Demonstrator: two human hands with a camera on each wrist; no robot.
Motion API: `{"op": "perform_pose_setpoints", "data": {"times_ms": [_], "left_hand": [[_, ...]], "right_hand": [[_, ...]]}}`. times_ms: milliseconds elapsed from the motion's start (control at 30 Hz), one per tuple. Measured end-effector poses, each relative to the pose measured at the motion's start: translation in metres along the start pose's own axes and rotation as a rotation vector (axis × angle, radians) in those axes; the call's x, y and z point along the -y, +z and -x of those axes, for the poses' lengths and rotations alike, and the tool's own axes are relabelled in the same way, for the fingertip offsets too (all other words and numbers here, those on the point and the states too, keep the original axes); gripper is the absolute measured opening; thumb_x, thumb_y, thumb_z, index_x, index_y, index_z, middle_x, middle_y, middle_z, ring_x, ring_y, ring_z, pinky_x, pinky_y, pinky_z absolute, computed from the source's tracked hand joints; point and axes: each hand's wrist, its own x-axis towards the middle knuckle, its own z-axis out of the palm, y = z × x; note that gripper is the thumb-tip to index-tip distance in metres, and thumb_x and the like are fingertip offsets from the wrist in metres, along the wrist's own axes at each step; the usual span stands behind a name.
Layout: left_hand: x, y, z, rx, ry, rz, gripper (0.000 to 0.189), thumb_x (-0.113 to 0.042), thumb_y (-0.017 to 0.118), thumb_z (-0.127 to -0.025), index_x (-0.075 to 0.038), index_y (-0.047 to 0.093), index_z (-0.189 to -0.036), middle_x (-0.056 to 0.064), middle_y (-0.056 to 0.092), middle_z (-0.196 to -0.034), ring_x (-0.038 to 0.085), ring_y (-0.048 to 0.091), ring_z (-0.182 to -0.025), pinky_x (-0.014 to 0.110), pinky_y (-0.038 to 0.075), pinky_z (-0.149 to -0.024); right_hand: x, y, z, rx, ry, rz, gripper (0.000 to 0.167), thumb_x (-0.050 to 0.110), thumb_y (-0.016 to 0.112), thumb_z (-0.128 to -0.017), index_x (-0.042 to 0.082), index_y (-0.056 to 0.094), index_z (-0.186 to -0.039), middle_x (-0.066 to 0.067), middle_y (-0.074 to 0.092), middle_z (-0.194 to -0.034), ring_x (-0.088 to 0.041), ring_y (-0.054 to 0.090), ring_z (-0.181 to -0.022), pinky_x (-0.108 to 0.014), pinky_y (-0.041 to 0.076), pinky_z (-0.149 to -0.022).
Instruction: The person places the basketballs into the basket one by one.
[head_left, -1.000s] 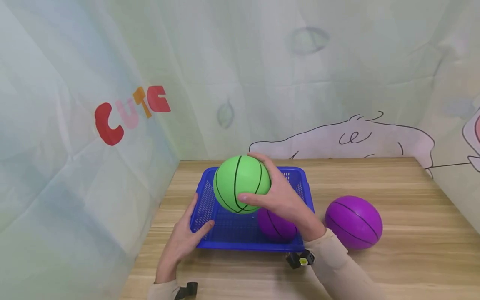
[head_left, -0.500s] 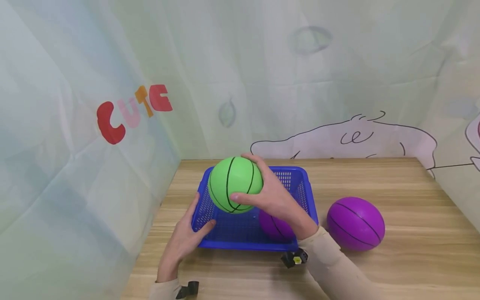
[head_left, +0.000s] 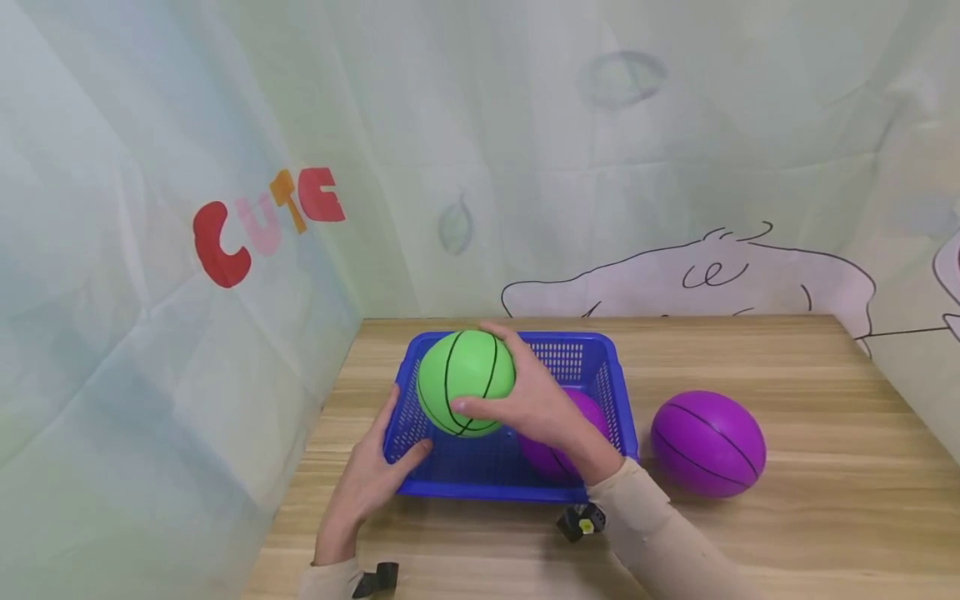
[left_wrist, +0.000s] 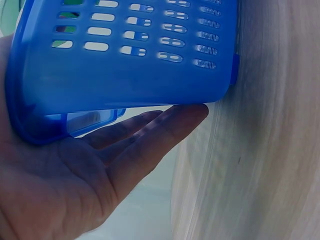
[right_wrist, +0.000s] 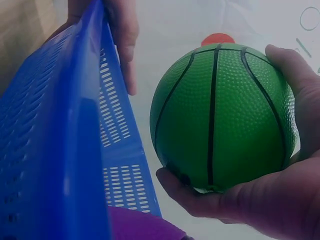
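My right hand (head_left: 536, 400) grips a green ball (head_left: 467, 379) with black basketball lines, thumb on the near side and fingers behind. In the right wrist view the green ball (right_wrist: 220, 120) hangs apart from the wall of the blue plastic basket (head_left: 480, 490). From the head it overlaps the basket's left half. At the basket's front left corner my left hand (head_left: 367, 479) holds on, thumb over the rim and fingers along the outside. The left wrist view shows those fingers (left_wrist: 150, 145) against the basket wall (left_wrist: 125, 75). Inside, on the right, lies a purple ball (head_left: 528, 454), partly hidden by my right wrist.
Another purple ball (head_left: 708, 444) sits on the wooden table (head_left: 840, 533) just right of the basket. A printed cloth (head_left: 450, 125) rises behind the table's back edge and along its left side.
My right hand has carried the green ball left, then lower over the basket. More of the purple ball inside now shows. My left hand stays at the corner.
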Motion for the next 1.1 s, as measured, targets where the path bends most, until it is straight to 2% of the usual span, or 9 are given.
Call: {"op": "perform_pose_setpoints", "data": {"times_ms": [167, 333, 667, 900, 1100], "left_hand": [[0.001, 0.000, 0.000, 0.008, -0.012, -0.009, 0.103, -0.046, 0.076, -0.101, -0.020, 0.016, -0.181, 0.026, 0.036, -0.177, 0.053, 0.049, -0.153, 0.071, 0.040, -0.125], [0.002, 0.000, 0.000, 0.011, -0.012, -0.002, 0.103, -0.046, 0.075, -0.102, -0.021, 0.015, -0.181, 0.025, 0.033, -0.179, 0.054, 0.046, -0.155, 0.072, 0.037, -0.126], [0.000, 0.000, 0.000, 0.019, -0.027, -0.005, 0.102, -0.046, 0.074, -0.103, -0.023, 0.014, -0.181, 0.024, 0.032, -0.179, 0.054, 0.045, -0.156, 0.074, 0.037, -0.126], [0.000, 0.000, 0.001, 0.022, -0.030, -0.005, 0.102, -0.045, 0.074, -0.103, -0.023, 0.013, -0.181, 0.025, 0.032, -0.179, 0.055, 0.046, -0.154, 0.074, 0.037, -0.125], [0.000, 0.001, 0.001, 0.019, -0.033, 0.000, 0.101, -0.048, 0.073, -0.104, -0.023, 0.014, -0.181, 0.026, 0.034, -0.178, 0.055, 0.048, -0.153, 0.074, 0.038, -0.125]], "right_hand": [[-0.004, 0.003, 0.000, -0.012, 0.023, 0.049, 0.109, 0.037, 0.100, -0.081, 0.023, 0.039, -0.170, -0.012, 0.055, -0.155, -0.031, 0.068, -0.127, -0.049, 0.064, -0.102], [-0.009, 0.008, 0.000, -0.021, 0.051, 0.136, 0.112, 0.042, 0.101, -0.079, 0.018, 0.040, -0.171, -0.012, 0.055, -0.154, -0.031, 0.066, -0.127, -0.049, 0.063, -0.102], [-0.013, 0.021, -0.001, -0.067, 0.062, 0.366, 0.119, 0.053, 0.100, -0.075, 0.021, 0.039, -0.172, -0.019, 0.052, -0.146, -0.034, 0.065, -0.121, -0.055, 0.065, -0.096], [-0.016, 0.029, 0.000, -0.090, 0.073, 0.424, 0.120, 0.053, 0.101, -0.074, 0.026, 0.038, -0.173, -0.020, 0.049, -0.151, -0.037, 0.065, -0.121, -0.054, 0.066, -0.092], [-0.016, 0.034, 0.001, -0.080, 0.058, 0.470, 0.119, 0.049, 0.102, -0.075, 0.023, 0.038, -0.173, -0.023, 0.046, -0.155, -0.039, 0.064, -0.124, -0.055, 0.067, -0.092]]}}
